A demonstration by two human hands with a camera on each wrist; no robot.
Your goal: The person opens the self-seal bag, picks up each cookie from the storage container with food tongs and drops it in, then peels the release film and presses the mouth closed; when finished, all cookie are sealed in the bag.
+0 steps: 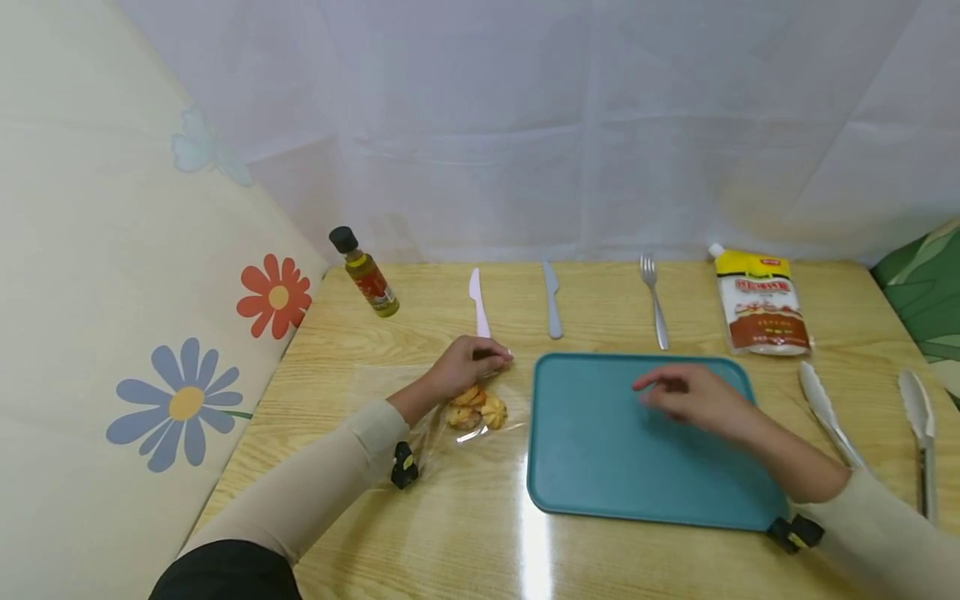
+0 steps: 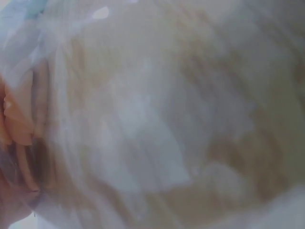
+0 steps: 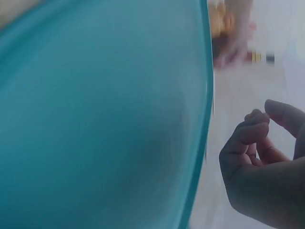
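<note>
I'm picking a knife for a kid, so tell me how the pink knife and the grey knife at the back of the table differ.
The pink plastic-looking knife is pale pink, while the grey metal-looking knife is dull silver-grey. The pink knife lies farther left, its handle end reaching the person's left hand; the grey knife lies apart from both hands. Both lie flat on the wooden table, blades pointing away from the person.

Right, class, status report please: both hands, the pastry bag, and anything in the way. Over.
Left hand pinching clear plastic bag of golden pastries. Right hand empty, loosely curled above teal plastic tray. Pink plastic knife just beyond bag; nothing between hands.
</note>
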